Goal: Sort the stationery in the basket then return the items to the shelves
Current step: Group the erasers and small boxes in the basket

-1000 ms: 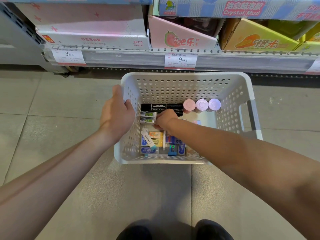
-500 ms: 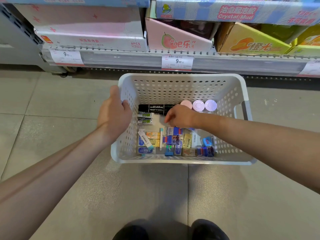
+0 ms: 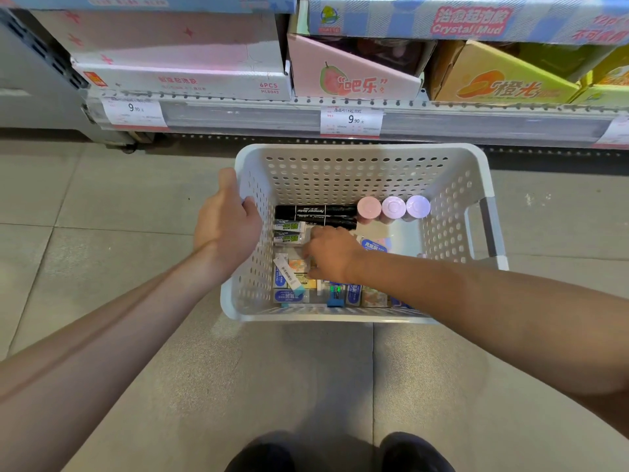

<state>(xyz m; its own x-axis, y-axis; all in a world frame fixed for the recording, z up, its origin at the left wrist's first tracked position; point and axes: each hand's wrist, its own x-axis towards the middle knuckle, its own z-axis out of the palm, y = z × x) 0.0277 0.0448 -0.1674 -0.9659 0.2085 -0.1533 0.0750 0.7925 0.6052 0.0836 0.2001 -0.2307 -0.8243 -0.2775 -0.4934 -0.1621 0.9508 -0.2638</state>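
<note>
**Right hand back among the small packs**

Swung back leftward from the pink caps [image 3: 369,206] to the basket [image 3: 360,153] middle, just in front of the black markers [image 3: 315,211]. Right hand [image 3: 328,255] curled over small packs [image 3: 289,233]; whether pinching one, cannot tell. Left hand [image 3: 226,224] gripping the basket's left wall throughout. Sorting likely unfinished; nothing returned to the shelf [image 3: 238,114] behind the basket yet.

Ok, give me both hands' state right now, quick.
Left hand: grips the basket's left rim.
Right hand: inside the basket among the stationery, fingers curled down; whether it holds anything cannot be told.
</note>
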